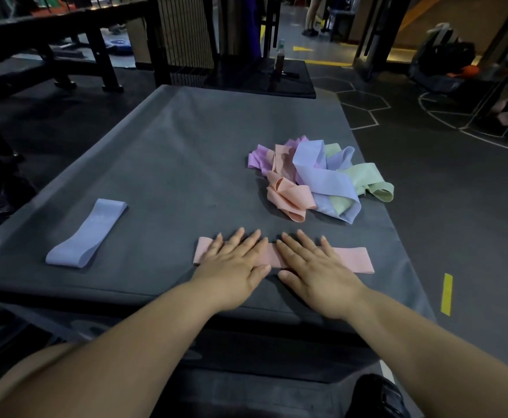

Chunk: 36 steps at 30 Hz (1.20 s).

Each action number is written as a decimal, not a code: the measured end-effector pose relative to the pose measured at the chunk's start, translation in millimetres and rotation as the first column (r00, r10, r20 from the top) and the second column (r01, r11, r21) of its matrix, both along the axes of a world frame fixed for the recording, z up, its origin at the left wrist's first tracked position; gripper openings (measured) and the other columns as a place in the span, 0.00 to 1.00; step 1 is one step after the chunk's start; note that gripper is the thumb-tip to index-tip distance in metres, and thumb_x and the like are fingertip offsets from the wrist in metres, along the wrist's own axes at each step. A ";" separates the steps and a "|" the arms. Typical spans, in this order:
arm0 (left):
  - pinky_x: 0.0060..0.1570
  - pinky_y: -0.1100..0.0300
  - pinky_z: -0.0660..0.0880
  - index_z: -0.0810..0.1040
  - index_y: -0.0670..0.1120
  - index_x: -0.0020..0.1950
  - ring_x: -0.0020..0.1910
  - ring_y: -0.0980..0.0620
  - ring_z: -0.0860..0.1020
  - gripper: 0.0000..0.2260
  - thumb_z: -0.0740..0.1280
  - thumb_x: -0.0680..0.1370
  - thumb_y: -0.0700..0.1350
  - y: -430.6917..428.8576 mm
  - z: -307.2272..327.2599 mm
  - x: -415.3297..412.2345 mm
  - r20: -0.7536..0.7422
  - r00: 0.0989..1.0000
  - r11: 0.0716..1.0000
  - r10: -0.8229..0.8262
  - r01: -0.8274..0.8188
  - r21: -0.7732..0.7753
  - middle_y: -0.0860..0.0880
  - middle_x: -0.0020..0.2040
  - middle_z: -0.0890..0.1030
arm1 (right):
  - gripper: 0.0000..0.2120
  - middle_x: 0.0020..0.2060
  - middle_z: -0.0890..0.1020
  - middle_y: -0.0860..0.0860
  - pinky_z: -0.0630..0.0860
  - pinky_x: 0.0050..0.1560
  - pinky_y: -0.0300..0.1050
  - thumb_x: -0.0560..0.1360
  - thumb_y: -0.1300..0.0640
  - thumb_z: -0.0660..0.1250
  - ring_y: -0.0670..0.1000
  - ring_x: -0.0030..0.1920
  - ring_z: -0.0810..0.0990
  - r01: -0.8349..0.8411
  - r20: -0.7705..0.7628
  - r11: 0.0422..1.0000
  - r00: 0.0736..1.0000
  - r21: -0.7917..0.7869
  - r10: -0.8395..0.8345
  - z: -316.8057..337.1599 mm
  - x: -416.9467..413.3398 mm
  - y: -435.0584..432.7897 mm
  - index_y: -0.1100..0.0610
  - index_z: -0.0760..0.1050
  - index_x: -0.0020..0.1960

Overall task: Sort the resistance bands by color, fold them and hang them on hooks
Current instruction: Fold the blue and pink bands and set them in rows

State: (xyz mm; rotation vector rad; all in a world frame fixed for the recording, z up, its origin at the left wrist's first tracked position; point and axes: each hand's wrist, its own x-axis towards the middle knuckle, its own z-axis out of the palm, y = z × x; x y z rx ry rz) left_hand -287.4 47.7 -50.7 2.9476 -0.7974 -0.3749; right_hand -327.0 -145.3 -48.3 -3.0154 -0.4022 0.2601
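Both palms lie flat on a pink band [353, 260] stretched crosswise near the front edge of the grey-covered table [171, 140]. The left hand [234, 263] presses the band's left half and the right hand [314, 267] its middle, with fingers straight and slightly spread, gripping nothing. The thumbs point toward each other without touching. The band's right end shows bare past the right hand.

At nine o'clock from the hands, well apart, a lavender band [86, 235] lies flattened by itself, angled toward one o'clock. At one o'clock from the hands sits a loose heap of bands [322, 179] – purple, peach, lavender and pale green tangled together – near the table's right edge. At twelve o'clock beyond the table, a bottle [279, 57] stands upright on a dark platform.
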 end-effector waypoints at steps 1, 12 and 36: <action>0.75 0.48 0.35 0.39 0.56 0.79 0.77 0.55 0.35 0.26 0.43 0.83 0.59 0.2 0.8 -0.5 -0.003 1.000 1.000 0.000 0.000 0.004 0.59 0.78 0.37 | 0.47 0.79 0.42 0.42 0.34 0.76 0.52 0.66 0.28 0.27 0.47 0.78 0.37 0.004 -0.008 1.000 1.000 -0.002 -0.004 0.5 -0.1 -1.9 0.48 0.42 0.80; 0.76 0.50 0.36 0.37 0.56 0.79 0.77 0.55 0.35 0.29 0.44 0.82 0.63 19.2 2.3 -0.2 -0.024 0.999 0.999 0.046 -0.046 0.011 0.59 0.78 0.37 | 0.56 0.78 0.42 0.41 0.34 0.75 0.43 0.59 0.22 0.21 0.40 0.75 0.35 0.130 0.009 0.991 0.991 0.007 -0.130 -6.9 -9.3 -53.2 0.48 0.41 0.80; 0.76 0.56 0.52 0.69 0.50 0.73 0.77 0.53 0.58 0.21 0.58 0.82 0.54 35.4 6.9 14.5 -0.023 0.984 0.872 0.179 -0.169 -0.459 0.54 0.74 0.67 | 0.58 0.78 0.42 0.41 0.35 0.76 0.47 0.56 0.22 0.18 0.39 0.74 0.35 0.205 0.000 0.978 0.979 -0.047 -0.205 1.8 -14.4 -71.7 0.47 0.40 0.80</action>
